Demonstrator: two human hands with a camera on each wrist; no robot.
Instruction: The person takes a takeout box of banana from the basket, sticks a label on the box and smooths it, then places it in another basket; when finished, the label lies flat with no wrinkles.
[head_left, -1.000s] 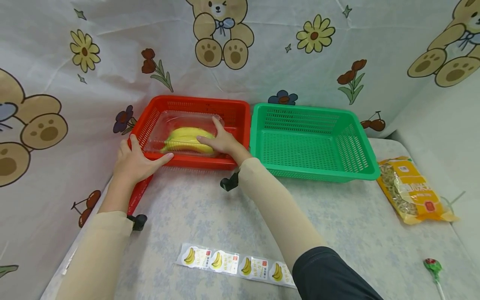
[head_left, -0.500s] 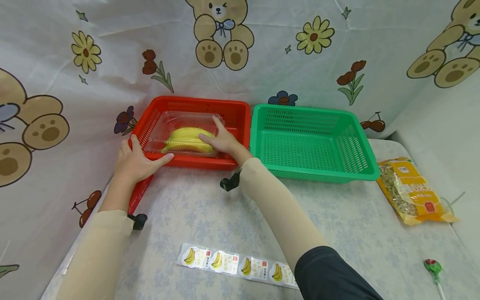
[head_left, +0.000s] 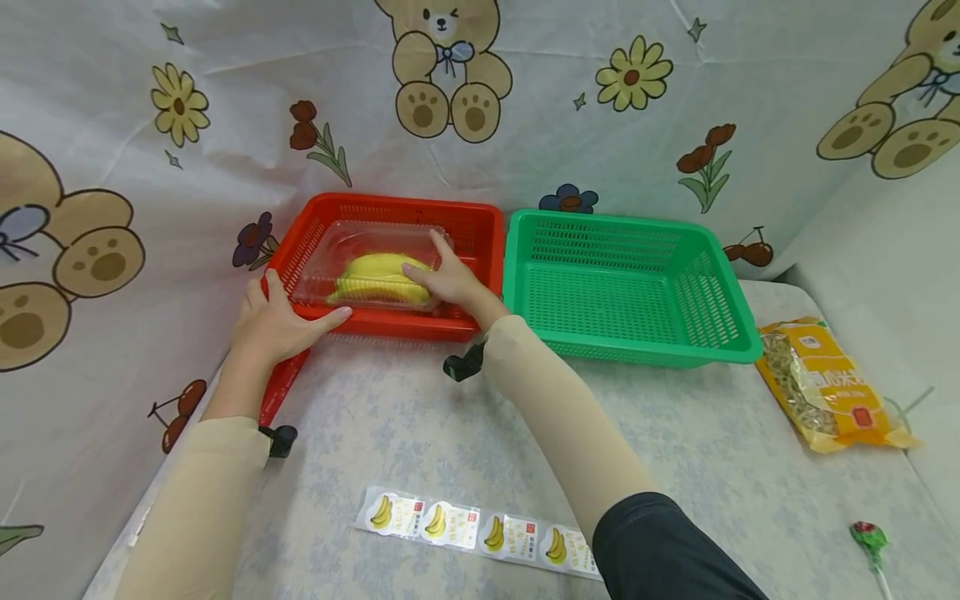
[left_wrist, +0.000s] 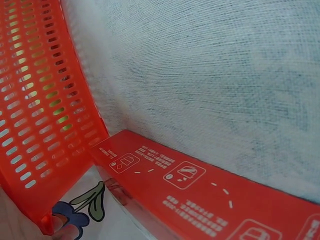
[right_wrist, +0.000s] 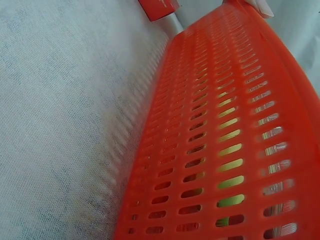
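Observation:
In the head view, a clear plastic clamshell box (head_left: 322, 258) with yellow bananas (head_left: 382, 279) inside sits in the red basket (head_left: 352, 323). My right hand (head_left: 453, 283) grips the box's right end, thumb over the lid and fingers toward its far right side. At the basket's near left corner, my left hand (head_left: 270, 329) holds the rim, its thumb lying along the front edge. Bananas show through the slots of the basket wall (right_wrist: 200, 135) in the right wrist view. Part of my left fingers (left_wrist: 60, 222) appears by the basket's corner in the left wrist view.
A green basket (head_left: 600, 346) stands right of the red one. The table also bears a yellow food bag (head_left: 832, 383), a wrapped lollipop (head_left: 868, 537) and a strip of banana stickers (head_left: 468, 533). A red printed box (left_wrist: 200, 195) lies beside the red basket, under my left arm.
The head view has shifted very slightly. Both hands keep their places on the basket and the box, and nothing else visibly moves.

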